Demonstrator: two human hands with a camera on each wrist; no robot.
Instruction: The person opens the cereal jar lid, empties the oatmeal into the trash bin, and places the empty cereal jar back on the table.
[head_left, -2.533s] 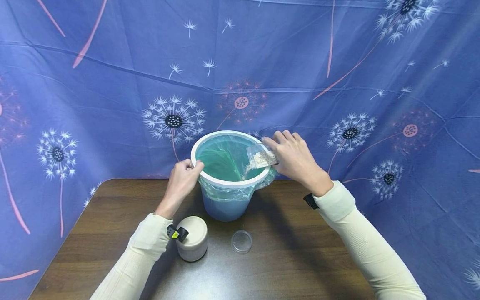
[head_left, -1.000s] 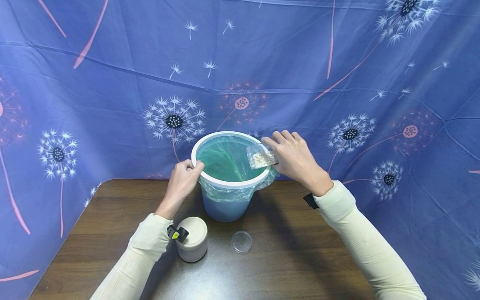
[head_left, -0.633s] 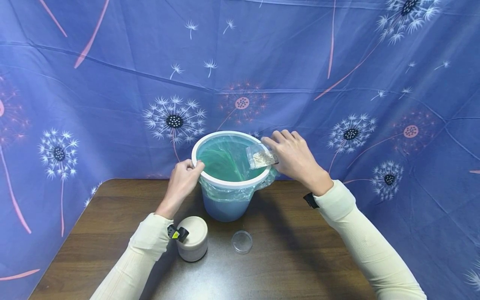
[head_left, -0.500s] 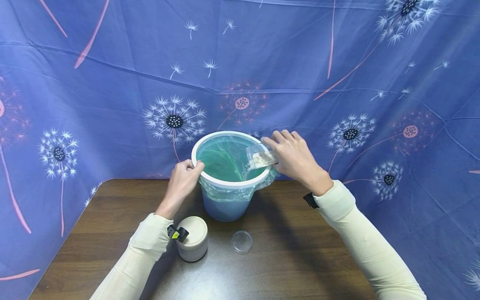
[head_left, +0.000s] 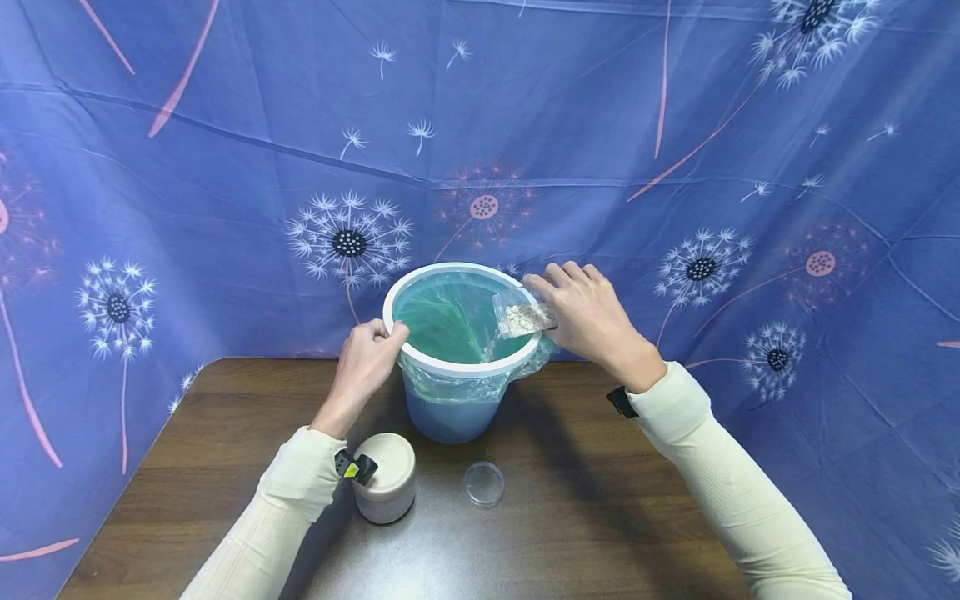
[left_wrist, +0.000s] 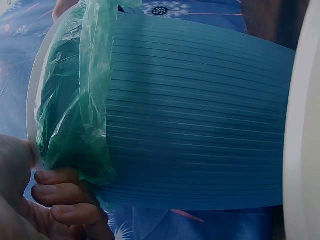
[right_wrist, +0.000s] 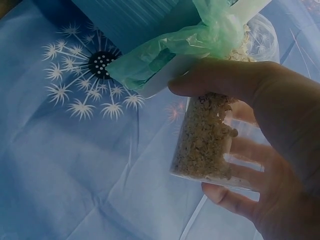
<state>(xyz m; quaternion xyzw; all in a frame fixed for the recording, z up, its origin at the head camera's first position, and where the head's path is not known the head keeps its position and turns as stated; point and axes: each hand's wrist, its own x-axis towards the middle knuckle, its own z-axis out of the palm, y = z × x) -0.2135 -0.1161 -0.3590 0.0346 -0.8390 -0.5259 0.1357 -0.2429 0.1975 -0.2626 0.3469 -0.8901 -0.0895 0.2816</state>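
Right hand (head_left: 588,318) is wrapped round a clear jar (head_left: 516,299) of pale flakes (head_left: 528,319), mouth end poking out past the thumb, over the bin (head_left: 452,418); left hand (head_left: 365,362) has the rim (head_left: 465,367) gripped across from it.

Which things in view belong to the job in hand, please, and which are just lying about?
In use:
clear container, tipped, in the right hand
pale flakes inside it
blue bin, held by the left hand
green liner

Apparently lying about:
cream-topped jar
clear round lid, possibly the container's
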